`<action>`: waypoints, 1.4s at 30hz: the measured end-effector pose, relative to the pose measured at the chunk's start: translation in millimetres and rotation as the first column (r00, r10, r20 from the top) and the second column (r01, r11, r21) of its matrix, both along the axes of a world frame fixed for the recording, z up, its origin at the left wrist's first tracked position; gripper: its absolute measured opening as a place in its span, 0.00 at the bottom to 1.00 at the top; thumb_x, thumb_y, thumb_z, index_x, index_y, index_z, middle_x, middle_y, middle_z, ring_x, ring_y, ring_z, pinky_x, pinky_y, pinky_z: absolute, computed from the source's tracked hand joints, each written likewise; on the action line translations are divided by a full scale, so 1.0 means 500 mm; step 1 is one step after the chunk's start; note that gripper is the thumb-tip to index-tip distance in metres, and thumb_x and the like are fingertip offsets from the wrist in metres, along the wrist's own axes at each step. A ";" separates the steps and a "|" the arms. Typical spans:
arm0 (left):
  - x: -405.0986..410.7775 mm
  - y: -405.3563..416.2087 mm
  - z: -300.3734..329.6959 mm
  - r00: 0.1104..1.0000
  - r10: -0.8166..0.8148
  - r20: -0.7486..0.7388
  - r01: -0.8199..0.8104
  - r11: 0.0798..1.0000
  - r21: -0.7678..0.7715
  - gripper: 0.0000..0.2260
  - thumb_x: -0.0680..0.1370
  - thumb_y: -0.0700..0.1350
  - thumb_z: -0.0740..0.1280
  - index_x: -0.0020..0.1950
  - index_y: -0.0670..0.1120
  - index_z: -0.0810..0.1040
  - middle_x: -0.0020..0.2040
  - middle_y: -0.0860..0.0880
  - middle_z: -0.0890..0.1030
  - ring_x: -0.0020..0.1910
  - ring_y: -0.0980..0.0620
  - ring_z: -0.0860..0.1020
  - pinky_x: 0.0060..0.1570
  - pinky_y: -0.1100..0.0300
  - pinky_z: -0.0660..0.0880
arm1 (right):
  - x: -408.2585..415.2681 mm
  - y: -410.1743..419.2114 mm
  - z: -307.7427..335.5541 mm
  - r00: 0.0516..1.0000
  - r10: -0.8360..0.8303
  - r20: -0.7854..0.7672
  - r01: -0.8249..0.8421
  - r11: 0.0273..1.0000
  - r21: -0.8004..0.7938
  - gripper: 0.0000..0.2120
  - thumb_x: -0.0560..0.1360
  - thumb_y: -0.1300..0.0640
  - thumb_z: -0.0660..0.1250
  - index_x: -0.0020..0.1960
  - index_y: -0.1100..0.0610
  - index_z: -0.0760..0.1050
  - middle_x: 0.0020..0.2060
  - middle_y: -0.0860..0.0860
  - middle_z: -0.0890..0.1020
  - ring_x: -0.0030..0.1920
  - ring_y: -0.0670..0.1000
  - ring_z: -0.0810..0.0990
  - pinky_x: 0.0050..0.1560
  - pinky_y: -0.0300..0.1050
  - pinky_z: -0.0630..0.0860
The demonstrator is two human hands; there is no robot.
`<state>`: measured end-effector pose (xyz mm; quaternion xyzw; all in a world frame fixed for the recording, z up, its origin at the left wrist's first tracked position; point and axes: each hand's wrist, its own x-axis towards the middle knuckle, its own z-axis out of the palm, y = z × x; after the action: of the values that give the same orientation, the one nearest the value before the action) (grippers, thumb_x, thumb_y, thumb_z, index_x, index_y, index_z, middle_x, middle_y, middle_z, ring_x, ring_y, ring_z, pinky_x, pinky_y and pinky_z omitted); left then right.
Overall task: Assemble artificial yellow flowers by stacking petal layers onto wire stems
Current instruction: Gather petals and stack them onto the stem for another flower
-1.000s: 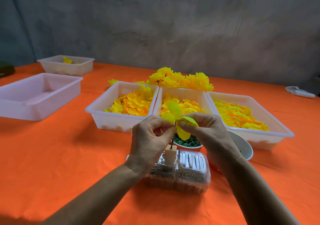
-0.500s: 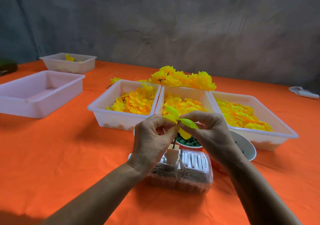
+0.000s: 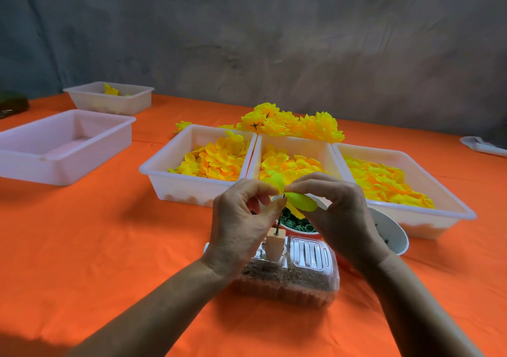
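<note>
A thin dark wire stem point(image 3: 279, 220) stands upright in a small block point(image 3: 273, 247) on top of a clear plastic box point(image 3: 290, 279). A yellow-green petal layer point(image 3: 297, 200) sits at the stem's top end. My left hand point(image 3: 241, 225) pinches the layer from the left, and my right hand point(image 3: 337, 214) pinches it from the right. Three white trays behind hold loose yellow petals: left point(image 3: 167, 168), middle point(image 3: 253, 153) and right point(image 3: 450, 208). A pile of finished yellow flowers point(image 3: 296, 123) lies behind them.
A bowl of green rings point(image 3: 297, 223) and a white bowl point(image 3: 395, 236) stand just past the box. Two more white trays sit at the far left point(image 3: 65, 148) point(image 3: 109, 98), the farther one with a few petals. An orange cloth point(image 3: 82, 233) covers the table.
Both hands have worked the petal layer a little lower on the stem's tip; the petals lie flatter. The camera has shifted slightly.
</note>
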<state>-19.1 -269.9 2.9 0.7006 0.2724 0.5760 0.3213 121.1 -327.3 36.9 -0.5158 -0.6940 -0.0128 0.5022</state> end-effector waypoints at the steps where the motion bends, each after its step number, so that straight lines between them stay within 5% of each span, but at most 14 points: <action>1: -0.002 -0.001 0.002 0.999 0.036 0.008 -0.036 0.999 0.013 0.10 0.69 0.43 0.76 0.44 0.52 0.78 0.38 0.54 0.77 0.34 0.59 0.72 0.36 0.66 0.72 | 0.001 0.000 0.001 1.000 -0.011 0.023 0.011 1.000 0.006 0.08 0.68 0.66 0.74 0.45 0.56 0.84 0.40 0.47 0.83 0.41 0.46 0.82 0.41 0.42 0.78; 4: -0.013 0.003 0.021 0.994 0.104 0.018 -0.105 0.986 0.132 0.20 0.68 0.40 0.77 0.55 0.51 0.74 0.50 0.50 0.77 0.44 0.54 0.75 0.45 0.64 0.73 | 0.003 0.002 0.003 0.997 -0.022 0.072 0.020 0.999 0.028 0.09 0.68 0.68 0.74 0.45 0.58 0.84 0.40 0.48 0.83 0.41 0.50 0.82 0.41 0.45 0.79; 7: -0.023 0.011 0.041 0.988 0.108 -0.111 -0.061 0.930 0.363 0.18 0.68 0.38 0.74 0.57 0.45 0.78 0.56 0.47 0.78 0.56 0.47 0.76 0.56 0.53 0.73 | 0.003 0.002 0.004 0.992 -0.018 0.128 0.009 0.997 0.077 0.06 0.68 0.65 0.73 0.45 0.59 0.84 0.40 0.50 0.83 0.41 0.53 0.82 0.40 0.48 0.79; 11: -0.024 0.013 0.038 0.980 0.127 -0.150 -0.047 0.893 0.448 0.08 0.69 0.39 0.72 0.48 0.41 0.83 0.47 0.47 0.83 0.49 0.45 0.80 0.49 0.43 0.75 | 0.002 0.001 0.000 0.985 -0.046 0.166 0.027 0.993 0.119 0.07 0.67 0.66 0.73 0.45 0.61 0.84 0.40 0.53 0.84 0.40 0.55 0.82 0.39 0.53 0.79; 15: -0.023 0.013 0.030 0.977 0.183 -0.106 -0.109 0.865 0.489 0.07 0.67 0.35 0.72 0.45 0.41 0.83 0.44 0.46 0.83 0.47 0.45 0.80 0.46 0.44 0.76 | 0.000 0.002 -0.010 0.964 -0.142 0.223 0.107 0.981 0.162 0.11 0.65 0.69 0.75 0.46 0.61 0.83 0.38 0.53 0.84 0.39 0.56 0.82 0.39 0.55 0.78; 19: -0.027 0.018 0.021 0.968 0.226 -0.111 -0.126 0.818 0.561 0.04 0.70 0.39 0.71 0.42 0.40 0.83 0.45 0.46 0.83 0.46 0.44 0.80 0.46 0.46 0.74 | -0.001 0.000 -0.021 0.957 -0.167 0.237 0.123 0.974 0.192 0.04 0.66 0.64 0.74 0.41 0.61 0.81 0.37 0.53 0.83 0.39 0.57 0.81 0.38 0.56 0.77; 22: -0.032 0.025 0.005 0.955 0.259 -0.142 -0.119 0.777 0.619 0.03 0.69 0.36 0.73 0.41 0.39 0.83 0.44 0.47 0.83 0.45 0.44 0.80 0.47 0.48 0.73 | -0.001 0.000 -0.035 0.946 -0.165 0.280 0.117 0.976 0.182 0.03 0.68 0.60 0.71 0.40 0.61 0.80 0.39 0.52 0.83 0.41 0.57 0.80 0.39 0.55 0.76; 26: -0.035 0.030 -0.018 0.941 0.287 -0.181 -0.089 0.724 0.684 0.01 0.69 0.36 0.72 0.40 0.39 0.82 0.44 0.47 0.83 0.45 0.45 0.79 0.49 0.51 0.71 | 0.001 0.002 -0.063 0.933 -0.189 0.307 0.128 0.970 0.209 0.07 0.64 0.67 0.74 0.40 0.61 0.80 0.41 0.52 0.83 0.42 0.57 0.80 0.39 0.53 0.76; 36: -0.036 0.041 -0.049 0.921 0.281 -0.271 -0.029 0.742 0.670 0.09 0.69 0.39 0.72 0.48 0.41 0.82 0.47 0.48 0.83 0.46 0.44 0.80 0.50 0.51 0.71 | 0.001 0.000 -0.090 0.926 -0.211 0.314 0.146 0.965 0.217 0.03 0.67 0.64 0.73 0.40 0.60 0.81 0.42 0.51 0.84 0.42 0.56 0.80 0.41 0.51 0.75; 42: -0.030 0.042 -0.042 0.918 0.265 -0.293 0.012 0.722 0.691 0.03 0.71 0.38 0.72 0.43 0.41 0.84 0.44 0.48 0.83 0.43 0.44 0.79 0.49 0.50 0.72 | 0.003 0.000 -0.088 0.926 -0.204 0.318 0.137 0.966 0.221 0.03 0.67 0.64 0.73 0.41 0.59 0.82 0.41 0.51 0.84 0.42 0.55 0.80 0.41 0.50 0.75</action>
<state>-34.3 -248.8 -18.3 0.8442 0.1464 0.5125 -0.0564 122.7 -327.1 -7.0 -0.5128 -0.7175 -0.2129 0.4205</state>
